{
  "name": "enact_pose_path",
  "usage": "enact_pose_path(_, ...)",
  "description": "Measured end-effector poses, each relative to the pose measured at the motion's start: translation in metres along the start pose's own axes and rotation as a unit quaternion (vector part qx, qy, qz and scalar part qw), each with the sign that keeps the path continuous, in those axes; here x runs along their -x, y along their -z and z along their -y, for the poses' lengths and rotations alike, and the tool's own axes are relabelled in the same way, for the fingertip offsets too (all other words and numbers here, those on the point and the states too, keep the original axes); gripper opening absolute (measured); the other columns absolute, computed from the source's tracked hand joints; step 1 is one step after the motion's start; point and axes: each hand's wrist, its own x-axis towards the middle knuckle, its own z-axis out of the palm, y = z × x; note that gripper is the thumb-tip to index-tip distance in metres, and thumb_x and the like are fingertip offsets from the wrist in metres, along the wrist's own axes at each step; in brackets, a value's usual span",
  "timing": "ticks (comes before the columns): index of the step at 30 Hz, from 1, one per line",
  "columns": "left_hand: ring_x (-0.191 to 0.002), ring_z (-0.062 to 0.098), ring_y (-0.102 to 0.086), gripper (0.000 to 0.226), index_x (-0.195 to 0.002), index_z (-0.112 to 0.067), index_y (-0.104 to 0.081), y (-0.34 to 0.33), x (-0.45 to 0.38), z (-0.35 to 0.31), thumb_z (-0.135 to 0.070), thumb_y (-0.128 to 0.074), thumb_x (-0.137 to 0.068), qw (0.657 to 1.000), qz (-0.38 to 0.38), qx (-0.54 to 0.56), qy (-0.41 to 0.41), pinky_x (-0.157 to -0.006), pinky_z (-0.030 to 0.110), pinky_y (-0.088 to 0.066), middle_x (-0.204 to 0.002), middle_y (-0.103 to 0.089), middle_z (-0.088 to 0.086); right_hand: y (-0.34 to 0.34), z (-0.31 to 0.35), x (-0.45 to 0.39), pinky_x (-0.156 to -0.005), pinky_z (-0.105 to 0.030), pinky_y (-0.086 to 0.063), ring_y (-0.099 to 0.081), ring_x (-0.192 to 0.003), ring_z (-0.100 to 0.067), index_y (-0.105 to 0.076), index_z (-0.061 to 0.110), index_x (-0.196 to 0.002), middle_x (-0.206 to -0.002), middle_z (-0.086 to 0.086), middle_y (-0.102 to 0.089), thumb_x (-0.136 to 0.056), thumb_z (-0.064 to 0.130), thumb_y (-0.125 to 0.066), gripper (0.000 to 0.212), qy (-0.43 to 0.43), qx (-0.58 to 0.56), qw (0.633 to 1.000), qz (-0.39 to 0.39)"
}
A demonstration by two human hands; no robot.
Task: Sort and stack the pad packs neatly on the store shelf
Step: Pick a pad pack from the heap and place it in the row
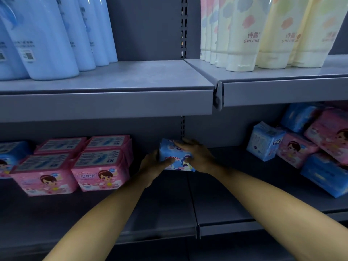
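Observation:
Both hands hold one light blue pad pack [174,157] just above the lower shelf [165,208], near its middle. My left hand [153,165] grips its left side, and my right hand [196,154] covers its top and right side. To the left, pink pad packs [75,164] stand in neat stacks of two rows. A blue pack [11,157] sits at the far left edge. On the right lies a loose jumble of blue packs [265,141] and pink packs [295,149], several of them tilted.
The upper shelf [113,102] overhangs the packs, carrying blue bottles [47,38] on the left and cream tubes [244,34] on the right. A slotted upright [182,127] divides the back panel. Bare shelf lies between the pink stacks and the right jumble.

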Motion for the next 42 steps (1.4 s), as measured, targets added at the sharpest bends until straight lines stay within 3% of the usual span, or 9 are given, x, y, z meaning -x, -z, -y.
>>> enact_pose_path(5,-0.100,0.012,-0.063,0.045,-0.121,-0.018,-0.061,-0.003,-0.007,0.013,-0.032,-0.075,-0.081,0.999,0.002,-0.045,0.005,-0.085,0.027,-0.053,-0.113,-0.067,-0.002,-0.011,-0.008,-0.005,-0.113,-0.022,-0.019,-0.024,-0.141,-0.020,-0.034,0.022,-0.146,-0.154,-0.004,-0.026,-0.086,-0.002,-0.060,0.069,0.009,0.016,1.000,0.012)
enact_pose_path(8,-0.105,0.017,-0.063,0.049,-0.125,-0.017,-0.059,-0.003,-0.012,0.015,-0.035,-0.074,-0.082,0.998,0.003,-0.049,0.024,-0.091,0.038,-0.054,-0.117,-0.066,0.002,-0.012,-0.009,-0.010,-0.109,-0.030,-0.034,-0.039,-0.133,-0.024,-0.037,0.016,-0.145,-0.149,-0.008,-0.036,-0.087,0.000,-0.060,0.065,-0.018,-0.011,1.000,-0.014)
enact_pose_path(11,-0.093,0.015,-0.064,0.035,-0.106,-0.013,-0.061,-0.002,-0.020,0.016,-0.033,-0.075,-0.081,0.996,-0.014,-0.078,0.042,-0.074,0.032,-0.056,-0.110,-0.066,0.005,-0.012,-0.011,-0.016,-0.103,-0.031,-0.042,-0.049,-0.125,-0.023,-0.037,0.012,-0.143,-0.142,-0.010,-0.045,-0.086,0.004,-0.064,0.064,-0.041,-0.003,0.999,-0.028)
enact_pose_path(14,-0.075,0.007,-0.055,0.027,-0.089,-0.019,-0.053,-0.002,-0.028,0.017,-0.031,-0.075,-0.080,0.991,-0.030,-0.117,0.050,-0.054,0.018,-0.041,-0.104,-0.064,0.006,-0.014,-0.012,-0.020,-0.104,-0.027,-0.038,-0.046,-0.127,-0.022,-0.040,0.012,-0.142,-0.143,-0.008,-0.044,-0.086,0.006,-0.065,0.062,-0.039,0.007,0.998,-0.043)
enact_pose_path(18,-0.091,0.015,-0.058,0.035,-0.109,-0.015,-0.057,-0.002,-0.035,0.017,-0.029,-0.074,-0.082,0.989,-0.031,-0.129,0.060,-0.068,0.026,-0.048,-0.112,-0.062,0.005,-0.016,-0.014,-0.027,-0.112,-0.030,-0.029,-0.032,-0.138,-0.023,-0.035,0.015,-0.145,-0.153,-0.006,-0.029,-0.089,0.009,-0.063,0.063,-0.051,0.021,0.998,-0.041)
enact_pose_path(26,-0.108,0.022,-0.059,0.043,-0.119,-0.013,-0.057,0.000,-0.047,0.018,-0.027,-0.075,-0.082,0.989,-0.035,-0.127,0.064,-0.083,0.033,-0.052,-0.122,-0.061,0.007,-0.021,-0.020,-0.040,-0.111,-0.030,-0.033,-0.040,-0.133,-0.022,-0.037,0.015,-0.145,-0.152,-0.001,-0.033,-0.089,0.006,-0.061,0.062,-0.066,-0.029,0.996,-0.047)
enact_pose_path(30,-0.106,0.020,-0.060,0.043,-0.119,-0.014,-0.056,0.000,-0.051,0.020,-0.025,-0.074,-0.082,0.991,-0.034,-0.113,0.060,-0.081,0.031,-0.052,-0.121,-0.062,0.006,-0.026,-0.025,-0.045,-0.111,-0.026,-0.029,-0.037,-0.135,-0.020,-0.036,0.017,-0.145,-0.153,0.000,-0.031,-0.089,0.003,-0.059,0.063,-0.068,-0.032,0.995,-0.061)
enact_pose_path(38,-0.109,0.021,-0.061,0.045,-0.124,-0.015,-0.055,-0.001,-0.058,0.020,-0.022,-0.072,-0.084,0.992,-0.032,-0.102,0.065,-0.085,0.033,-0.053,-0.124,-0.062,0.007,-0.032,-0.033,-0.055,-0.088,-0.011,-0.033,-0.046,-0.127,-0.016,-0.034,0.020,-0.146,-0.151,0.001,-0.033,-0.090,0.002,-0.058,0.064,-0.060,-0.039,0.995,-0.071)
enact_pose_path(42,-0.109,0.021,-0.061,0.046,-0.126,-0.014,-0.054,-0.002,-0.059,0.019,-0.024,-0.071,-0.084,0.990,-0.032,-0.120,0.068,-0.085,0.034,-0.053,-0.124,-0.061,0.008,-0.034,-0.035,-0.057,-0.099,-0.021,-0.036,-0.039,-0.134,-0.020,-0.029,0.022,-0.148,-0.157,-0.002,-0.020,-0.091,0.005,-0.057,0.065,-0.064,-0.024,0.996,-0.054)
